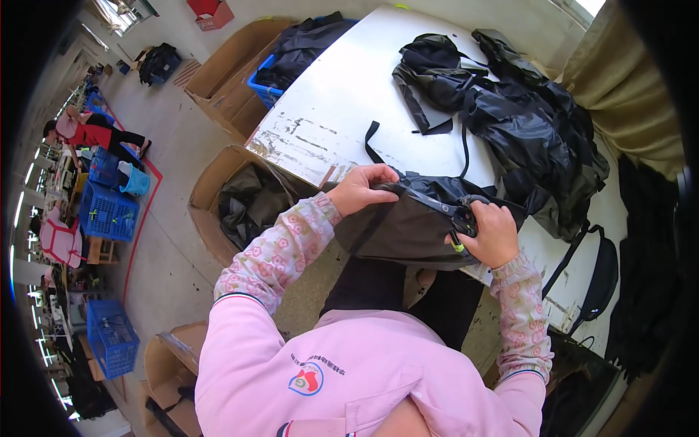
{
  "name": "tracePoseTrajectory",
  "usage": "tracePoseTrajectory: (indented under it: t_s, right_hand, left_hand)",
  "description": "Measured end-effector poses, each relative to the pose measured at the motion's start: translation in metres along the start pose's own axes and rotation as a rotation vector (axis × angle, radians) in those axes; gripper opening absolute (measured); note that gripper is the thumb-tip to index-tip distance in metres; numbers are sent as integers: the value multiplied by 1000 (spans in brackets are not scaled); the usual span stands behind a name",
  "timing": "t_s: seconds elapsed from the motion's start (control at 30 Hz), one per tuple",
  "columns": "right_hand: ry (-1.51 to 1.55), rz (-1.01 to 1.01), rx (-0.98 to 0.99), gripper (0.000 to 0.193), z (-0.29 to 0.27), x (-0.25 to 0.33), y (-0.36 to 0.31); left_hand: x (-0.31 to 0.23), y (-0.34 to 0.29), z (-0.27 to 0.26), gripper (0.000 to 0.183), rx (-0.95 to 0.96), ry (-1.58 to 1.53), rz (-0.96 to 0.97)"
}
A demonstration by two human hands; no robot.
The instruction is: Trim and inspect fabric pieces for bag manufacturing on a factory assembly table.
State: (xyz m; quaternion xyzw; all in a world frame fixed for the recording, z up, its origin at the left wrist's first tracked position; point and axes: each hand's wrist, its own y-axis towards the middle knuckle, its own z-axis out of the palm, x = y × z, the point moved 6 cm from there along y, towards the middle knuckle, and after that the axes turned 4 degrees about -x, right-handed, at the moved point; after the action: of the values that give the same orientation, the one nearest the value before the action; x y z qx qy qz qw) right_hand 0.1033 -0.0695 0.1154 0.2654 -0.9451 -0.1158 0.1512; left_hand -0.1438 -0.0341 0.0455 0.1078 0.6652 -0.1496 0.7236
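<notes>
My right hand [491, 234] is closed around the black handles of a pair of scissors [429, 200]. Their blades point left, along the top edge of a dark grey-black fabric piece [397, 237]. With thumb and fingers pinched, my left hand [364, 189] grips that edge close to the blade tips. Part of the fabric rests on the white table's front edge, and the rest hangs down over my lap. From the fabric near my left hand, a black strap [373, 142] sticks up onto the table. Whether the blades are parted on the fabric is too small to tell.
A heap of black fabric pieces [524, 124] covers the right of the white table [320, 124]. A black pouch [601, 277] lies at its right edge. Cardboard boxes [207, 197] and a blue crate [266, 91] stand at left. Beyond the aisle, people work near blue crates [109, 211].
</notes>
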Motion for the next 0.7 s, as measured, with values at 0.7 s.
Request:
tracePoseTrajectory:
  t_s: [0.7]
  right_hand:
    - [49, -2, 62, 47, 15, 14, 12]
  left_hand:
    - [0, -3, 5, 23, 70, -48, -63]
